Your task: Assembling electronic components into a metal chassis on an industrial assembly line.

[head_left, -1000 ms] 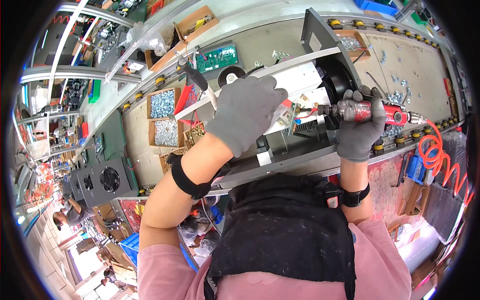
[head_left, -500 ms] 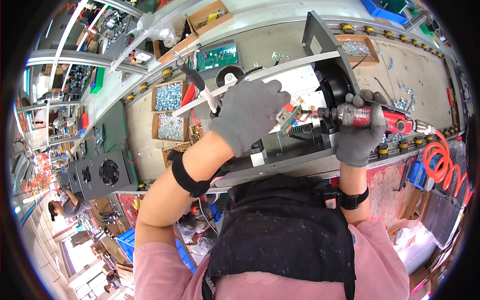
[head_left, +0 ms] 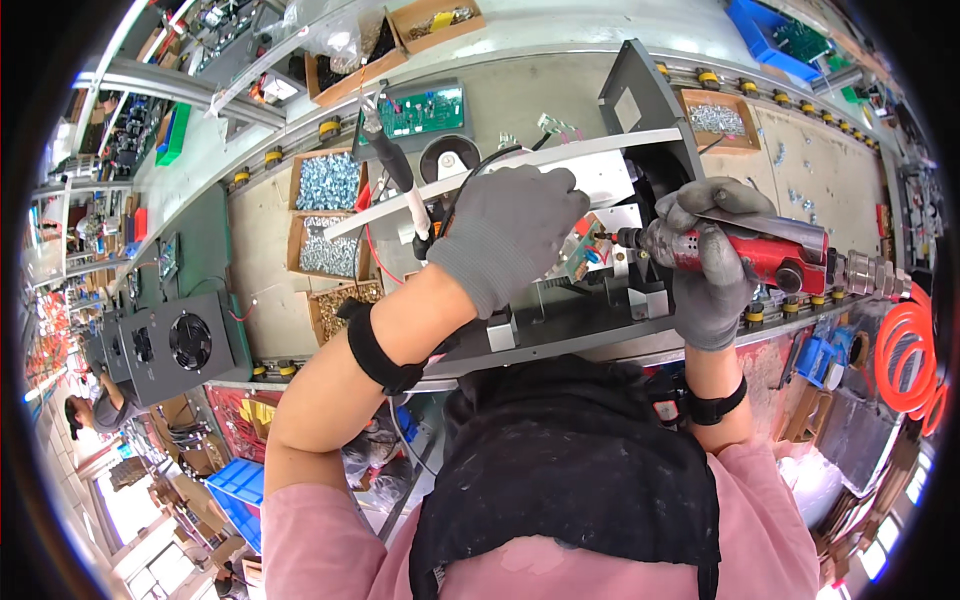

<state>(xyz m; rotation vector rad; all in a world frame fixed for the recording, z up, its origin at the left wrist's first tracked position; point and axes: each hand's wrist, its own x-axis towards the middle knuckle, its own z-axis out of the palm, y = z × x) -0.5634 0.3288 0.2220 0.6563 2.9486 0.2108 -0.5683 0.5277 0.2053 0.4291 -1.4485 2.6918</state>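
In my right hand (head_left: 712, 265), gloved in grey, is a red air screwdriver (head_left: 770, 258) lying nearly sideways. Its bit points left, at a small green circuit board (head_left: 580, 250) with red and white parts; whether it touches is hard to tell. My left hand (head_left: 515, 228), also gloved, is curled over the left side of that board, fingertips hidden beneath. Both hands are over an open dark grey metal housing (head_left: 560, 340) with a light metal bar (head_left: 620, 145) across it. A black-and-white cable-like tool (head_left: 395, 165) hangs left of my left hand.
Cardboard boxes of screws (head_left: 330, 182) stand at left, another screw box (head_left: 718, 120) at back right. A tray with a green circuit board (head_left: 425, 112) lies behind. Loose screws (head_left: 800, 195) scatter at right. A coiled orange air hose (head_left: 905, 350) trails from the driver. A fan panel (head_left: 180, 345) stands far left.
The screwdriver has come up nearer to me and turned slightly, its rear end lower in view. My left hand stays over the board. The whole view has shifted a little.
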